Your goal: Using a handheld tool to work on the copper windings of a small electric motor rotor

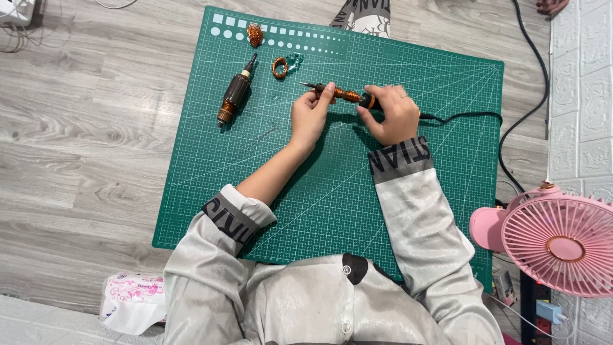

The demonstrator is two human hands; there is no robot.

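Note:
Both my hands hold an orange and black soldering iron (pixel 345 96) level above a green cutting mat (pixel 434 191). My left hand (pixel 311 114) pinches its metal front part, whose tip points left. My right hand (pixel 393 114) grips the black handle end, where a black cord (pixel 472 115) leaves to the right. A motor armature (pixel 235 96) with copper windings lies on the mat to the left of my hands. A small ring of copper wire (pixel 280 67) and a bundle of copper wire (pixel 255 34) lie near the mat's far edge.
The mat lies on a grey wood-pattern floor (pixel 83 128). A pink fan (pixel 562 239) stands at the right, with a power strip (pixel 539 313) below it. A white tissue pack (pixel 131 297) lies at the lower left. The black cord curves along the white brick wall (pixel 581 96).

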